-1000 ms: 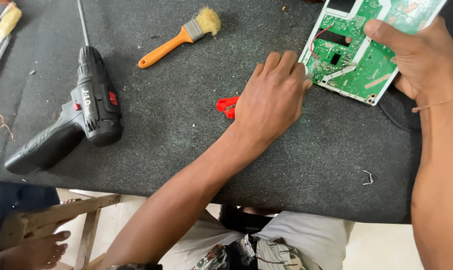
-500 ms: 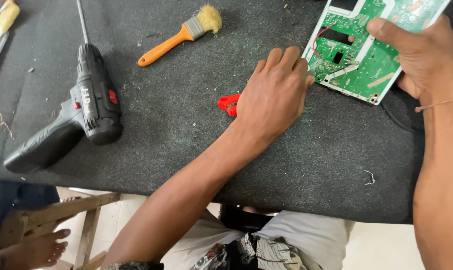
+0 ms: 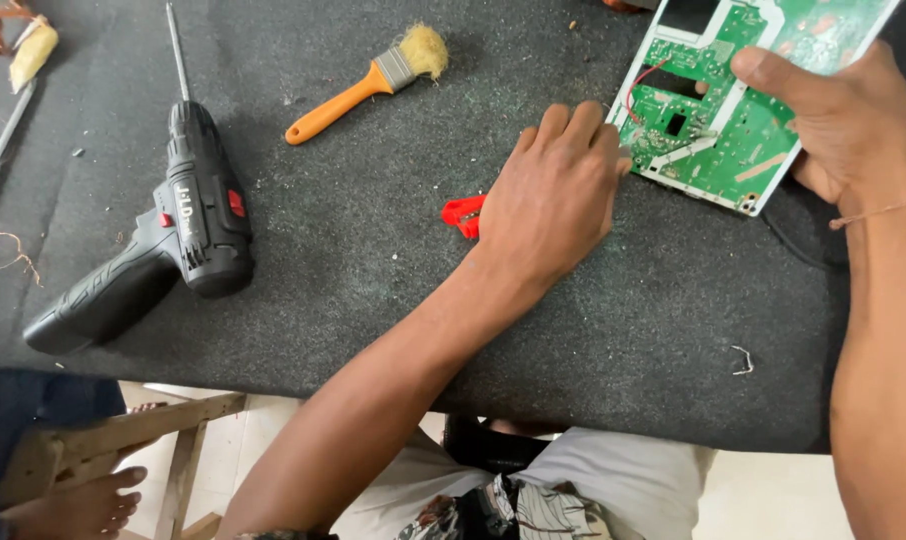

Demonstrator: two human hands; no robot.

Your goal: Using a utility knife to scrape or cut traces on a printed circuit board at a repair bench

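A dark mat (image 3: 373, 300) was spread over the table, and all places are given from the drill lying on it. To the far left of the drill, at the mat's upper corner, a pale brush tip (image 3: 33, 52) and a thin metal rod (image 3: 3, 140) were seen, and a loop of copper wire (image 3: 8, 255) was lying lower left of it. The drill (image 3: 163, 240) itself, black with red buttons, was laid on its side with its long bit (image 3: 178, 55) pointed away from the person. Up and to the right of the drill, a brush (image 3: 363, 82) with an orange handle was placed, well apart from it.

Further right of the drill, the left hand (image 3: 553, 200) was laid palm down on the mat, fingers together and curled a little; its fingertips were touching the near edge of the board. A red tool (image 3: 463, 215) was partly hidden under this hand, so it cannot be told if it was gripped. Farthest right of the drill, a green circuit board (image 3: 713, 130) was kept tilted, with its lower corner on the mat. It was gripped by the right hand (image 3: 833, 120), with the thumb pressed on its top face. Low on the mat, right of the drill, a small staple (image 3: 741, 360) was seen.
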